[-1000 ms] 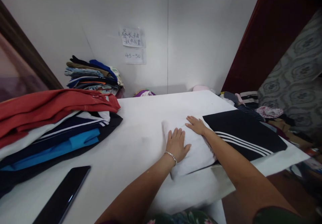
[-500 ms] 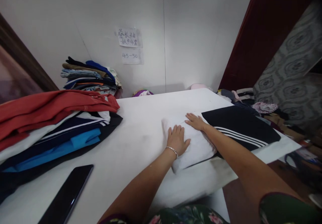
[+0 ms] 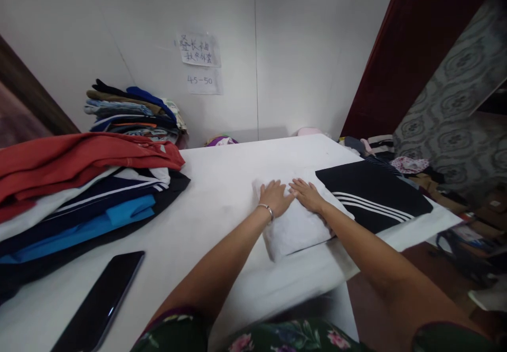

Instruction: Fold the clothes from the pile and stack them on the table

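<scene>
A folded white garment [image 3: 297, 230] lies on the white table, close to its front edge. My left hand [image 3: 276, 198] rests flat on its upper left part, a bracelet at the wrist. Beside it, my right hand [image 3: 307, 194] also presses flat on the white cloth, fingers stretched out. The fingertips of the left hand come near or touch the right hand. Just to the right lies a folded black garment [image 3: 372, 191] with white stripes, and the white one partly overlaps its left side.
A heap of clothes with a red garment [image 3: 91, 154] on top fills the table's left. Behind it stands a stack of folded clothes [image 3: 132, 112]. A black phone [image 3: 101, 299] lies front left. Paper notes [image 3: 200, 51] hang on the wall. More clothes [image 3: 410, 164] lie beyond the right end.
My left hand has slid up the white garment, closer to my right hand. The right hand stays nearly in place on the cloth. The whole view has shifted slightly.
</scene>
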`<state>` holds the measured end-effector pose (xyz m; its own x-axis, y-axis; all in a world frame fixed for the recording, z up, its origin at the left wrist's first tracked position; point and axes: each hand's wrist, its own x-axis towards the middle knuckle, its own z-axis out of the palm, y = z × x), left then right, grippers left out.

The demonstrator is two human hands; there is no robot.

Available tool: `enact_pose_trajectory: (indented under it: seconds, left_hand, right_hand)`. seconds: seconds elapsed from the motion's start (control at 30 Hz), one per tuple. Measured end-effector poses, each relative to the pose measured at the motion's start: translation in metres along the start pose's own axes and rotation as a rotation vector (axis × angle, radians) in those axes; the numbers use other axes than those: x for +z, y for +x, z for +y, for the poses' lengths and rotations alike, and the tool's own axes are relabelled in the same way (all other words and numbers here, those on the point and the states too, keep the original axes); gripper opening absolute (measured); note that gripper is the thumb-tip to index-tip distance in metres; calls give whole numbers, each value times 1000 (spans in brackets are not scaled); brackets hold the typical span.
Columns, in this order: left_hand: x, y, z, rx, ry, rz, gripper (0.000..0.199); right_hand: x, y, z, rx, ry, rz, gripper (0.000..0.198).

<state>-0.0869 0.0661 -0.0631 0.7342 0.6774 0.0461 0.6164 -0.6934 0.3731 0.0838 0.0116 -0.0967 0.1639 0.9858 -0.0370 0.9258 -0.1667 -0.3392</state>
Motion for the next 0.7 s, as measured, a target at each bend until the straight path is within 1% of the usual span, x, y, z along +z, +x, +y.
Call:
enact_pose_trajectory:
  seconds: [0.03, 0.1, 0.2, 0.3, 0.4, 0.47, 0.53, 0.7]
  left_hand:
    - [-2, 7, -4, -22, 0, 10, 63]
    - [1, 18, -12, -78, -23, -11, 66]
    - [12, 26, -22, -140, -89, -55, 69]
    - [22, 29, -28, -136, -134, -25, 68]
    - [25, 29, -34, -152, -246, 18, 61]
    - [26, 27, -39, -181, -315, 63, 56]
    - [28, 21, -45, -227, -353, 103, 56]
    - [32, -10, -51, -371, -433, 196, 63]
  right_hand:
    - [0, 0, 0, 1, 3, 5, 63]
    - [0, 1, 1, 12, 9, 15, 64]
    - [1, 0, 0, 25, 10, 15, 63]
    - [0, 0, -1, 31, 7, 11, 63]
    - [0, 1, -2, 38, 13, 15, 62]
    - [0, 1, -1, 34, 16, 21, 62]
    - [1, 2, 0, 31, 12, 27, 62]
    - [3, 0, 3, 23, 14, 63, 61]
